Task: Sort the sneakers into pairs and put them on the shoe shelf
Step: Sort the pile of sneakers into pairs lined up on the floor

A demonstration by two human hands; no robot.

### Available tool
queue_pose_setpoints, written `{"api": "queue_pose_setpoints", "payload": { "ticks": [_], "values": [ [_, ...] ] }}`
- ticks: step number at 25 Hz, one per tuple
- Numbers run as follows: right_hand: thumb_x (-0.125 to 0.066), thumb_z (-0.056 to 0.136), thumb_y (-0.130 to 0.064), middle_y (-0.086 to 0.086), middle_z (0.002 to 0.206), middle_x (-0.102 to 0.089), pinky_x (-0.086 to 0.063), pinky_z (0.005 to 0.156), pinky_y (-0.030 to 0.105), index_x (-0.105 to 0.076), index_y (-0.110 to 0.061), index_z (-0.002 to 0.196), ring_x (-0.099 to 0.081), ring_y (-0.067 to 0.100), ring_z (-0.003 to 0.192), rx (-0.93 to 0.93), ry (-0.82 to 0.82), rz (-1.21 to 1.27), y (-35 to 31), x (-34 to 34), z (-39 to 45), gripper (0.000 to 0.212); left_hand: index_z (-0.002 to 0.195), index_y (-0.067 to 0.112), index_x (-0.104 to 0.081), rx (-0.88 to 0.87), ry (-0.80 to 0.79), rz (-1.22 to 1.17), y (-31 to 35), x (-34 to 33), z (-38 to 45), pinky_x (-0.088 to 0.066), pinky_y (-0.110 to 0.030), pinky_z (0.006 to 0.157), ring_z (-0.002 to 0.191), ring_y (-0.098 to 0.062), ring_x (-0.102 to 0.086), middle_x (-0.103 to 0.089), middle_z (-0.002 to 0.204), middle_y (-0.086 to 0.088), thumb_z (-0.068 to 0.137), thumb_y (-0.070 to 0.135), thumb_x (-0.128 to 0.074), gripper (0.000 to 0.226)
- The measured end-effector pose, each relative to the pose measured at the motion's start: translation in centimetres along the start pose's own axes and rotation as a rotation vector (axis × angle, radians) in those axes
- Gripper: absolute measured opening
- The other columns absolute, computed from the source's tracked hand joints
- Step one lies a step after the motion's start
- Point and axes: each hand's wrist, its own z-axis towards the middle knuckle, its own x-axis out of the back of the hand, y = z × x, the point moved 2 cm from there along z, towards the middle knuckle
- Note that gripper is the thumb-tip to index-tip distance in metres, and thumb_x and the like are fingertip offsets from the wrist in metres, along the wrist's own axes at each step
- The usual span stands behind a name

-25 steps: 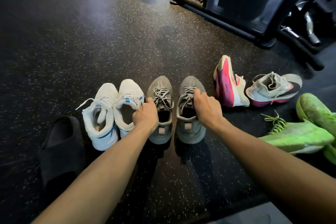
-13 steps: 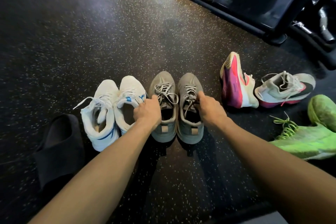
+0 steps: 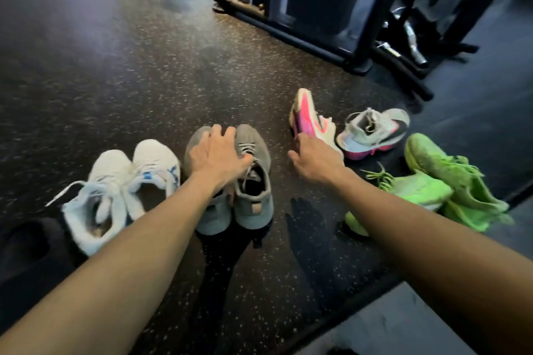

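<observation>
Two grey sneakers stand side by side, the left one [image 3: 212,217] and the right one [image 3: 255,202]. My left hand [image 3: 219,158] lies across both, fingers tucked down between their collars, gripping them together. A white pair with blue marks [image 3: 124,190] stands just left of them. My right hand [image 3: 314,160] has its fingers apart and its fingertips touch a pink-soled sneaker [image 3: 307,121] lying on its side. Its mate [image 3: 372,132] stands upright to the right. Two neon green sneakers [image 3: 432,187] lie at the far right. No shoe shelf is in view.
A black slide sandal [image 3: 26,251] lies at the far left. A dark gym machine frame [image 3: 317,23] with floor bars stands behind the shoes at the upper right. Speckled black rubber floor [image 3: 129,66] stretches out beyond the shoes.
My right hand let go of the right grey sneaker and moved right to the pink-soled one. My left hand shifted forward over both grey sneakers, which now stand pressed together.
</observation>
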Motion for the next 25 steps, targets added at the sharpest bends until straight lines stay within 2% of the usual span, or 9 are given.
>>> {"api": "queue_pose_setpoints", "payload": {
  "ticks": [3,7,12,17,21,25],
  "values": [
    [-0.047,0.094,-0.035,0.015,0.131,-0.053,-0.043,0.091,0.044,-0.045,-0.010,0.130,-0.053,0.035,0.117,-0.072,0.045,-0.043,3.7,2.8,-0.6,0.044,0.124,0.023,-0.049,-0.114,-0.036,0.014,4.6,-0.7,1.5,-0.045,-0.043,0.085,0.116,-0.030,-0.046,-0.050,0.122,-0.006,0.077,0.060,-0.055,0.061],
    [-0.050,0.090,-0.035,0.015,0.127,-0.056,-0.043,0.089,0.043,-0.049,-0.010,0.120,-0.054,0.034,0.114,-0.177,0.105,-0.028,8.5,5.5,-0.4,0.039,0.128,0.023,-0.047,-0.225,-0.085,0.017,10.1,-1.2,3.3,-0.044,-0.042,0.086,0.118,-0.030,-0.046,-0.049,0.125,-0.006,0.077,0.060,-0.056,0.063],
    [-0.049,0.090,-0.043,0.013,0.125,-0.057,-0.042,0.088,0.043,-0.050,-0.011,0.121,-0.054,0.034,0.113,-0.265,0.169,-0.080,13.7,7.2,1.4,0.044,0.130,0.022,-0.046,-0.367,-0.184,0.047,15.8,-3.1,6.1,-0.041,-0.045,0.090,0.119,-0.030,-0.045,-0.051,0.129,-0.007,0.074,0.058,-0.059,0.067],
    [-0.052,0.088,-0.044,0.014,0.126,-0.056,-0.042,0.088,0.044,-0.049,-0.010,0.121,-0.054,0.035,0.112,-0.279,0.134,-0.082,17.0,5.6,5.4,0.047,0.132,0.022,-0.049,-0.509,-0.219,0.133,20.0,-6.4,8.7,-0.039,-0.043,0.094,0.125,-0.027,-0.041,-0.052,0.133,-0.001,0.078,0.056,-0.060,0.064],
    [-0.050,0.090,-0.045,0.014,0.126,-0.056,-0.041,0.090,0.045,-0.050,-0.008,0.122,-0.053,0.035,0.114,-0.267,0.106,-0.041,18.9,2.6,8.2,0.049,0.130,0.019,-0.051,-0.608,-0.310,0.155,21.8,-10.0,9.3,-0.043,-0.041,0.093,0.123,-0.027,-0.037,-0.051,0.130,-0.001,0.079,0.047,-0.065,0.060],
    [-0.049,0.092,-0.036,0.014,0.121,-0.060,-0.043,0.089,0.043,-0.052,-0.009,0.118,-0.055,0.033,0.112,-0.200,0.053,0.013,19.3,-0.9,9.1,0.038,0.128,0.019,-0.051,-0.754,-0.213,0.275,22.5,-11.7,9.3,-0.041,-0.038,0.084,0.120,-0.026,-0.039,-0.047,0.131,0.002,0.083,0.039,-0.062,0.050]
  ]
}}
